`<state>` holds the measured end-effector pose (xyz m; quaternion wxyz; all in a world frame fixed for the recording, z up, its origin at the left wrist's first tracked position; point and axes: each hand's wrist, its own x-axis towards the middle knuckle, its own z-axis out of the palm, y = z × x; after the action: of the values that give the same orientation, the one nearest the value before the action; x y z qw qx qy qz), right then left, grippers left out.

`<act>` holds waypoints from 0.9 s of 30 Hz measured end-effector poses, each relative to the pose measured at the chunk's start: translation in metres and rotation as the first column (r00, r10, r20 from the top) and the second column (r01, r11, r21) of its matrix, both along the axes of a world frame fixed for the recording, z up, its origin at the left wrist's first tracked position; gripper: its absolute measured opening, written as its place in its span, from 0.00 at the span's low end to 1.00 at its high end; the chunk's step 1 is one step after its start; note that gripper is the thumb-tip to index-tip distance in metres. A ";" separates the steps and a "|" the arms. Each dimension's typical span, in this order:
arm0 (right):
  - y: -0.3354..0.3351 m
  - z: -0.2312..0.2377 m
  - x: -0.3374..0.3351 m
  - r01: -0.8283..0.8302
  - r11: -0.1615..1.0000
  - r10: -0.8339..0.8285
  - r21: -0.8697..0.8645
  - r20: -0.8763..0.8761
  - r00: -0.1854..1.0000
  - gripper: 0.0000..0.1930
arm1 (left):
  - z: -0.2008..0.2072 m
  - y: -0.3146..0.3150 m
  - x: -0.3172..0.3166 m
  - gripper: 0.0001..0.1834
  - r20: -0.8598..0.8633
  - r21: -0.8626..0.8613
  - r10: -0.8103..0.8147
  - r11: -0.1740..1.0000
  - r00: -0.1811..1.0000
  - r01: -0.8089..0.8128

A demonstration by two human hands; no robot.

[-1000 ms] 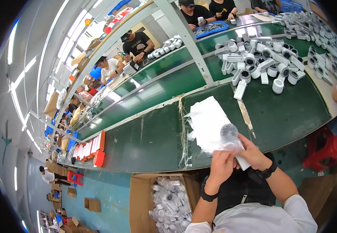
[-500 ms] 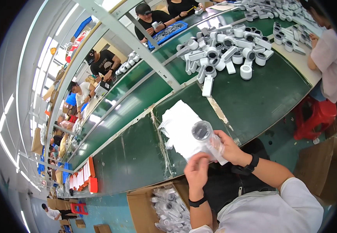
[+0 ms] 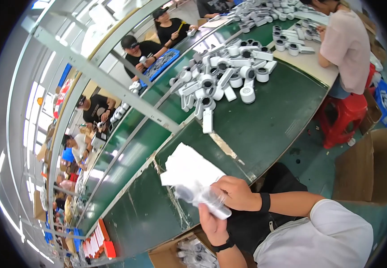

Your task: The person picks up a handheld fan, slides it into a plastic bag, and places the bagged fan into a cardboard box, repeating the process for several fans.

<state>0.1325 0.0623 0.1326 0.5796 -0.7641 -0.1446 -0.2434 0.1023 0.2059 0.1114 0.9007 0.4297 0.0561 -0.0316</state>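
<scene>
Right now we hold a white gadget (image 3: 199, 196) with a round head and a straight handle, wrapped in a clear bag (image 3: 211, 194). Our left hand (image 3: 210, 222) has its grip narrow on the handle from below, and our right hand (image 3: 237, 193) closes its grip on the bagged handle from the other side; blur keeps us from telling exactly where each fingertip sits. We have the gadget tilted, its head toward the left, over the near edge of the desk (image 3: 287, 109). Just beyond it we see a stack of white sheets (image 3: 187, 163) lying on the green top. Farther out, we face a heap of similar gadgets (image 3: 229, 71), loosely piled. Below the edge, near our left forearm, we have a cardboard box (image 3: 163, 258) with bagged pieces (image 3: 195, 252) inside. To our right, a person in a pink top (image 3: 347, 49) sits on a red stool (image 3: 347, 114).
</scene>
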 end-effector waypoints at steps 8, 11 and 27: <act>-0.021 -0.014 -0.002 -0.175 0.974 0.195 -0.145 0.142 0.970 0.07 | 0.017 0.040 -0.001 0.29 -0.060 -0.190 0.183 0.963 0.981 -0.192; -0.078 0.003 0.030 -0.084 0.976 0.095 -0.200 0.046 0.994 0.10 | 0.026 0.080 -0.001 0.29 0.072 0.367 0.552 0.760 0.831 -0.537; -0.356 -0.042 0.254 0.385 0.346 -0.771 -0.855 -0.026 0.636 0.29 | -0.017 0.214 0.032 0.33 0.551 0.784 0.608 -0.611 0.572 -0.105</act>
<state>0.3864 -0.2941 0.0905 0.0652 -0.9652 0.1853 -0.1729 0.1341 0.4195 0.0939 0.0371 0.8547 0.3785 0.3534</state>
